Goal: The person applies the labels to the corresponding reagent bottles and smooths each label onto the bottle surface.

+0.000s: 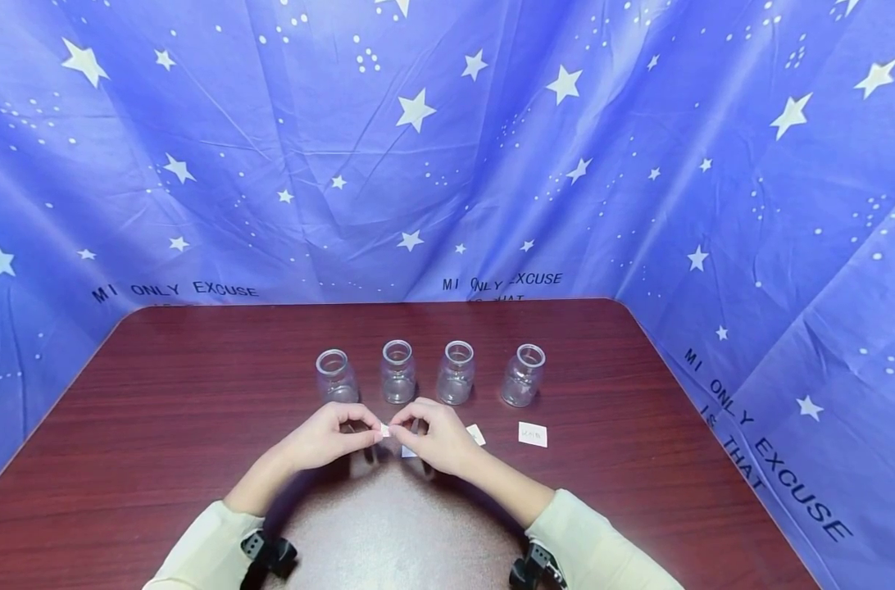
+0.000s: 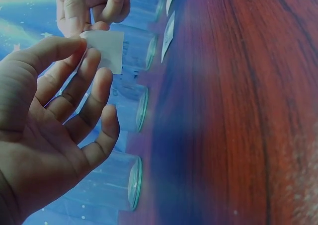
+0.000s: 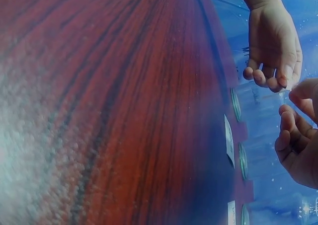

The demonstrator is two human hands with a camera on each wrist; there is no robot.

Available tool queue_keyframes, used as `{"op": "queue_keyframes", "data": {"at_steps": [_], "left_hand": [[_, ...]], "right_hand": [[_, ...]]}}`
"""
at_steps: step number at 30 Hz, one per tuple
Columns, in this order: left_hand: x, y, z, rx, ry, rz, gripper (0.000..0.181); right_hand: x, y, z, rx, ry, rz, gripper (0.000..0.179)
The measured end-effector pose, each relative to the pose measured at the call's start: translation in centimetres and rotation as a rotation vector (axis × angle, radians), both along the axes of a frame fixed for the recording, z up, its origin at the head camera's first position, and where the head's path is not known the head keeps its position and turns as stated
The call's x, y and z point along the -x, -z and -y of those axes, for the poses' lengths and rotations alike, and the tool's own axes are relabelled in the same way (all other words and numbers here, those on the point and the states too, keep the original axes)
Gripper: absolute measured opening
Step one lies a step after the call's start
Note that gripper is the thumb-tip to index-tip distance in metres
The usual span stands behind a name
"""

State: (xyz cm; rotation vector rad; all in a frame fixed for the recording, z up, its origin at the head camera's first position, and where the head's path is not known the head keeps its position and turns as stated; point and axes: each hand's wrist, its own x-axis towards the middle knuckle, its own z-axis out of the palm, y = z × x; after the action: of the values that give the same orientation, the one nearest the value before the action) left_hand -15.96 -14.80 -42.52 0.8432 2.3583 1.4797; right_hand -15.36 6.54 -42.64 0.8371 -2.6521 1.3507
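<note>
Between both hands, in front of the glass jars, is a small white paper label (image 1: 384, 430). My left hand (image 1: 322, 436) pinches it by thumb and index finger, the other fingers loosely bent, as the left wrist view shows. My right hand (image 1: 438, 438) meets its opposite edge with thumb and index fingertips. In the left wrist view the paper square (image 2: 110, 51) hangs flat, with faint marks that I cannot read. Closest to my left hand is the leftmost jar (image 1: 337, 381), upright, its base partly hidden.
Several open, clear jars stand in a row, among them a rightmost jar (image 1: 523, 378). Before that one lies a written label (image 1: 533, 434). Another label (image 1: 477, 435) and a pale slip (image 1: 408, 451) lie partly behind my right hand. A starry blue cloth (image 1: 418, 164) surrounds the dark red table (image 1: 197, 393).
</note>
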Motion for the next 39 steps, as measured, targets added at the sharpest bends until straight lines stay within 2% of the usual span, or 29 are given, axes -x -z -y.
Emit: {"op": "queue_keyframes", "data": {"at_steps": [13,23,39], "left_hand": [[0.1,0.3,0.4,0.012,-0.024,0.002,0.009],[-0.1,0.3,0.7,0.047,-0.058,0.038,0.012],[-0.3,0.8,1.0,0.071,-0.088,0.042,0.014]], "right_hand": [[0.1,-0.3,-0.4,0.04,0.023,0.035,0.004],[0.3,-0.5,-0.8,0.065,0.092,0.119,0.004],[0.7,-0.6,-1.8,0.116,0.18,0.143,0.006]]}}
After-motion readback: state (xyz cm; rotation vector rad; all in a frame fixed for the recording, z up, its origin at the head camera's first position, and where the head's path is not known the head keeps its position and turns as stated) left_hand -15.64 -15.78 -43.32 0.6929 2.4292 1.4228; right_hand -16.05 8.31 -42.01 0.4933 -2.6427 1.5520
